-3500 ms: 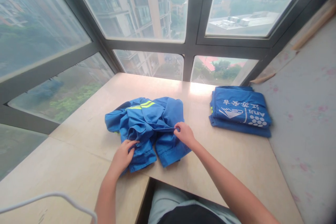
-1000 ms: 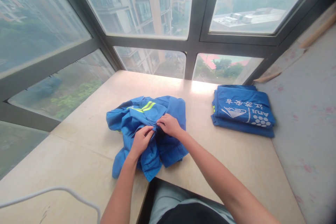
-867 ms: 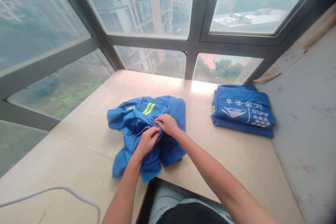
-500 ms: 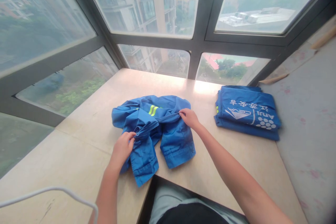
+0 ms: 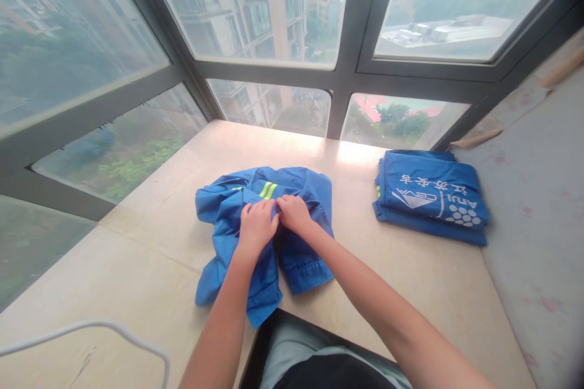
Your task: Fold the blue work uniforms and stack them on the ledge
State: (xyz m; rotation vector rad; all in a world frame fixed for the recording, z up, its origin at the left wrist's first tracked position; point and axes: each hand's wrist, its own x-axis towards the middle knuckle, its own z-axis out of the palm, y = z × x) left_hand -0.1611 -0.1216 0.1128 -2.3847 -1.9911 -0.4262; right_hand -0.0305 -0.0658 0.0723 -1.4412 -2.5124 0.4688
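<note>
A crumpled blue work jacket (image 5: 310, 185) with short yellow-green stripes lies on the light tabletop (image 5: 150, 279), its cuffed ends toward me. My left hand (image 5: 259, 222) is closed on cloth at the middle of the jacket, back of the hand upward. Right beside it, my right hand (image 5: 292, 213) pinches the jacket's edge. The fingertips of both hands nearly meet just below the stripes. What exactly lies between the fingers is hidden by the hands and folds.
A folded stack of blue garments (image 5: 429, 194) with white printing sits at the right, near the wall (image 5: 542, 243). Window frames (image 5: 274, 73) border the table's far and left sides. A white cable (image 5: 109, 325) curves across the lower left.
My hands have come together from opposite sides of the jacket, the left moving right and up, the right moving left. The cloth between them has bunched, and the left cuffed end has shifted.
</note>
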